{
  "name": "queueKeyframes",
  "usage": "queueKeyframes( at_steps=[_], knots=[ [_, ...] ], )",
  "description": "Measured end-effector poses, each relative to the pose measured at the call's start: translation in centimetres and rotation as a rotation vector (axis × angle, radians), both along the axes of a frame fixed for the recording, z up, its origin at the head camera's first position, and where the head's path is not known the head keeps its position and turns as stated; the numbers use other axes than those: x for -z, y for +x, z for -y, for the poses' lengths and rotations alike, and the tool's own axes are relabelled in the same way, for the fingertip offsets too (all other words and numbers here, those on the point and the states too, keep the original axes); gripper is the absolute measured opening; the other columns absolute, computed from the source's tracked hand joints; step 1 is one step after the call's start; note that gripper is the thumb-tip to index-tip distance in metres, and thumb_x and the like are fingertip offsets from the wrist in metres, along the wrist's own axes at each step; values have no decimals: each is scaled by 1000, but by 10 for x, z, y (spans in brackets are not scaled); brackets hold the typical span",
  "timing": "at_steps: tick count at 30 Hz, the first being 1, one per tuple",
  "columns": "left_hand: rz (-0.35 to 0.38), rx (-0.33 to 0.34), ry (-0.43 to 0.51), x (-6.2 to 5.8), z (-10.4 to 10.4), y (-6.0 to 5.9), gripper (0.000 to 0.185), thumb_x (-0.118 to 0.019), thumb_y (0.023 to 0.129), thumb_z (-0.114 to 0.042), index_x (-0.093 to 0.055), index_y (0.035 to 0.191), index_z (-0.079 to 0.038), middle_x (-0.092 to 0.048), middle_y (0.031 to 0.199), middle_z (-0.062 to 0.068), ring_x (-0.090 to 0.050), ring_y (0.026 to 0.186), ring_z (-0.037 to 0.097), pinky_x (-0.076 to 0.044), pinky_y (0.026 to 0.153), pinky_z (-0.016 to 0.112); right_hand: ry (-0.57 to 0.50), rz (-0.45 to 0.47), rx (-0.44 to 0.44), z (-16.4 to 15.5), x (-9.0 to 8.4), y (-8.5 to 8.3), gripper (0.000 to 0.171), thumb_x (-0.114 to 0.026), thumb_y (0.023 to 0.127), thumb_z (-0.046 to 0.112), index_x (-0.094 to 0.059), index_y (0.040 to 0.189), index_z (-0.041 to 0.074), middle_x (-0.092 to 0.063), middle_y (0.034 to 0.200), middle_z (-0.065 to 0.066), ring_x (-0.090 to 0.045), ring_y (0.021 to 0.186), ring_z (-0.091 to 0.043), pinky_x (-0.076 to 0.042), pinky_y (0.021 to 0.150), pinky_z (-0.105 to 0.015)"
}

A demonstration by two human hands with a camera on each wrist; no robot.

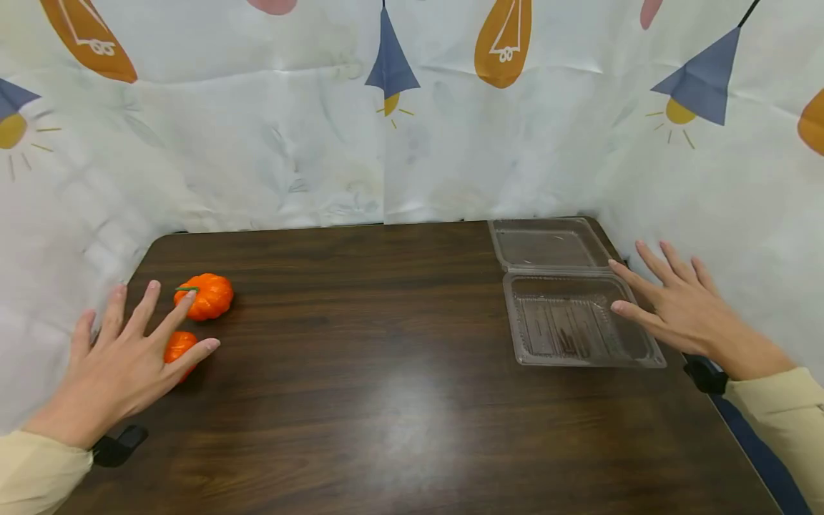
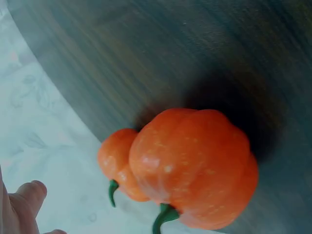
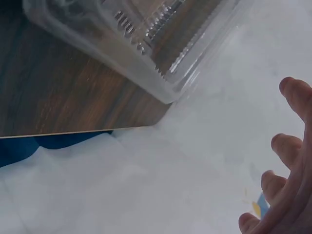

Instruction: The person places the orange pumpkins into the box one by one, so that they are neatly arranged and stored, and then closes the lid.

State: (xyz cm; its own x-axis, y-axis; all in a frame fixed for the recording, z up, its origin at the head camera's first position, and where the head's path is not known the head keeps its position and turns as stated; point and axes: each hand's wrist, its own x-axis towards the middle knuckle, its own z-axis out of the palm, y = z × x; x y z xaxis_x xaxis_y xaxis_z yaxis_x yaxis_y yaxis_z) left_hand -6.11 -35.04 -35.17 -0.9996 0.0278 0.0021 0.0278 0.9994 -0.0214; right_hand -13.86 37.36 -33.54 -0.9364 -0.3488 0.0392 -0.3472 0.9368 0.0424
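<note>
left hand [image 1: 122, 357] splayed, grasping nothing, over near pumpkin [image 1: 178, 347] lower left | far pumpkin [image 1: 204, 296] beside index tip | right hand [image 1: 676, 304] released at clamshell [image 1: 573, 322] right rim | dark surface [image 1: 386, 357]

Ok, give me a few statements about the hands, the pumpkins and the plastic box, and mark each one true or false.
1. Two orange pumpkins lie by the left hand. True: the larger pumpkin and the smaller pumpkin.
2. The clear plastic container is closed. False: its lid lies open behind it.
3. A pumpkin sits inside the container. False: it is empty.
4. The right hand has its fingers spread at the container's right edge. True.
5. The left hand grips the larger pumpkin. False: its fingers are straight.
</note>
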Motion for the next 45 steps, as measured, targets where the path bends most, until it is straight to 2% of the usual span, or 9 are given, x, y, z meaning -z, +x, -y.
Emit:
queueKeyframes(
  at_steps=[6,12,17,20,28,31,35,39,45],
  knots=[
    [-1,-9,13,9,9,0,84,-43,92,-69,-6,158,-31,5,162,26,23,146,50,5,108,77,-25,14,21,-7,4,-1,70,-47,98,53,-14,157,34,10,166,-6,16,153,-37,6,115,-73],
    [11,-67,95,21,20,0,86,-45,93,-66,-7,158,-26,2,162,28,20,146,50,-7,102,78,-50,24,42,-13,9,-3,68,-45,100,51,-15,157,30,3,167,-12,-1,151,-47,-12,107,-75],
    [-8,-83,192,29,29,3,85,-51,94,-59,-16,157,-15,-21,149,39,-24,127,62,-27,86,73,-140,110,82,-21,15,-4,70,-44,101,47,-9,158,26,5,166,-12,-12,146,-55,-20,99,-74],
    [9,-83,230,33,33,4,83,-52,95,-55,-18,155,-8,-28,139,43,-37,107,59,-35,81,69,-241,175,111,-24,19,-6,71,-42,103,43,-4,158,21,-1,165,-20,-19,141,-57,-23,98,-73],
    [-50,-100,309,43,42,10,81,-65,90,-42,-29,147,2,-32,132,44,-38,106,54,-35,78,63,-341,222,149,-28,31,-12,70,-41,104,42,-14,156,4,-37,145,-33,-61,105,-44,-50,76,-57],
    [-83,-107,341,46,45,10,79,-68,89,-35,-31,144,5,-34,131,43,-33,112,56,-32,82,63,-404,264,149,-31,36,-13,70,-43,103,41,-19,154,-1,-44,142,-31,-69,90,-20,-55,69,-44],
    [-110,-122,367,49,48,12,76,-70,87,-30,-33,141,10,-37,128,43,-32,113,57,-31,84,63,-479,306,185,-35,43,-14,66,-44,103,41,-28,152,1,-63,126,-26,-64,77,6,-55,66,-30],
    [-115,-133,381,50,49,11,75,-70,87,-30,-35,138,13,-41,126,41,-35,110,54,-32,82,61,-550,339,238,-38,49,-12,64,-44,102,43,-33,151,3,-73,109,-20,-66,77,6,-55,71,-34],
    [-88,-151,377,52,50,13,73,-68,89,-34,-39,136,13,-44,126,39,-36,108,50,-32,80,57,-700,388,306,-41,59,-14,65,-47,101,44,-39,146,-2,-76,94,-3,-69,78,-4,-52,69,-14]
  ],
)
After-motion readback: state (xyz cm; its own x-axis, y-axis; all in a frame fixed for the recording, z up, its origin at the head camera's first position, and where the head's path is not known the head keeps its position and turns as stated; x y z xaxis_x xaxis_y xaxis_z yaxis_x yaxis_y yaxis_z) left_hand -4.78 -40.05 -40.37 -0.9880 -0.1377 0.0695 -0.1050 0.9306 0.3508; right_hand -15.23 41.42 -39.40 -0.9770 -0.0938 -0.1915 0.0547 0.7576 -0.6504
